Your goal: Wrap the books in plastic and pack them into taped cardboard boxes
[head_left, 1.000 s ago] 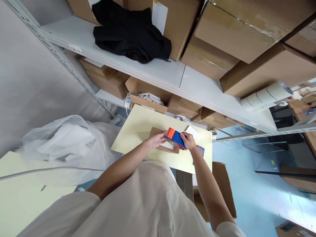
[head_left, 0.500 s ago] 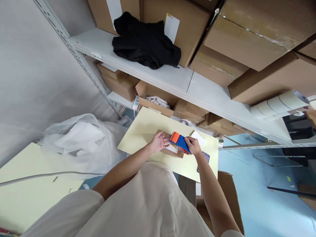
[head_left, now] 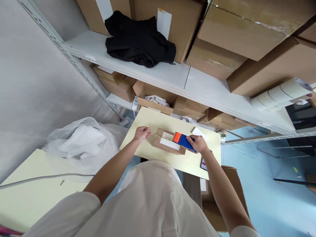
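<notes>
My right hand (head_left: 198, 144) is wrapped round a blue and orange tape dispenser (head_left: 184, 141) above the right part of a small cardboard box (head_left: 160, 142). The box lies on the pale yellow table (head_left: 145, 117) and bears white labels (head_left: 170, 144). My left hand (head_left: 143, 133) is closed in a pinch just beyond the box's left end. A thin, clear strip of packing tape (head_left: 160, 136) appears to stretch from its fingers over the box to the dispenser. The tape roll inside the dispenser is mostly hidden.
A white box (head_left: 198, 132) and a phone (head_left: 203, 163) lie at the table's right. Behind stands a shelf (head_left: 172, 74) with cartons, black clothing (head_left: 140, 39) and tape rolls (head_left: 281, 94). A plastic bag (head_left: 84, 144) is at left, an open carton (head_left: 233, 191) below right.
My left hand has moved left, away from the dispenser, and closed from an open palm into a pinch on the tape. A strip now spans the gap. The dispenser has shifted slightly right.
</notes>
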Tool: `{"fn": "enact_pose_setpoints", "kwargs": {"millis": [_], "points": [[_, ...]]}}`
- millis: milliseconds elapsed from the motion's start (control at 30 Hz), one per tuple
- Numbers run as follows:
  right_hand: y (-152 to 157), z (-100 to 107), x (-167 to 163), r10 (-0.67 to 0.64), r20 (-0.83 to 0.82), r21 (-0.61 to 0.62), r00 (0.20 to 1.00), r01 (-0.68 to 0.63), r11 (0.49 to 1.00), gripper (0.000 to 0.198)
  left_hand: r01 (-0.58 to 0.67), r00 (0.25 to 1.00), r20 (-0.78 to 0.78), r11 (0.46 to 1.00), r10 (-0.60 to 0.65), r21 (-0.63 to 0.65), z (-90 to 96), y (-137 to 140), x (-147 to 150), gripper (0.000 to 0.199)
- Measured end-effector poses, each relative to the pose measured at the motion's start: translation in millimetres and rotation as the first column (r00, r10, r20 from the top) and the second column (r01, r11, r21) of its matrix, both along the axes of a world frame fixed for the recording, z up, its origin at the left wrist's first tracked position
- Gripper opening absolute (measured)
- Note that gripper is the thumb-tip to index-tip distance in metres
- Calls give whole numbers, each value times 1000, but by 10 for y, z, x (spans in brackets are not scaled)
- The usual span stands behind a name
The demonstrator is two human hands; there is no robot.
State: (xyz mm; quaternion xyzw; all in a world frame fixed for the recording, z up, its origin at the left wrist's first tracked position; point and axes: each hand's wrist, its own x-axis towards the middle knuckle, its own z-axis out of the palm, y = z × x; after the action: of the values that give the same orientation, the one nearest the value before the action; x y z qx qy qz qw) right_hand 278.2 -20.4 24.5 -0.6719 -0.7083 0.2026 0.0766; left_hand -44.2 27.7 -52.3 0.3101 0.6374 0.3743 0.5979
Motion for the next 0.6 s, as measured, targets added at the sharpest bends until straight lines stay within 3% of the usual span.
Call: {"fn": "enact_pose_setpoints", "kwargs": {"millis": [133, 400, 600], "points": [[7, -68, -68, 1, 91, -31, 996, 1, 1000, 42, 41, 998, -47, 999, -42, -28, -210, -46, -62, 32], [-1, -72, -158, -18, 156, -56, 988, 27, 998, 42, 69, 991, -119, 997, -64, 40, -673, -185, 208, 17], [7, -33, -198, -9, 168, -70, 986, 21, 997, 42, 35, 999, -38, 999, -34, 7, -851, -238, 362, 26]]}}
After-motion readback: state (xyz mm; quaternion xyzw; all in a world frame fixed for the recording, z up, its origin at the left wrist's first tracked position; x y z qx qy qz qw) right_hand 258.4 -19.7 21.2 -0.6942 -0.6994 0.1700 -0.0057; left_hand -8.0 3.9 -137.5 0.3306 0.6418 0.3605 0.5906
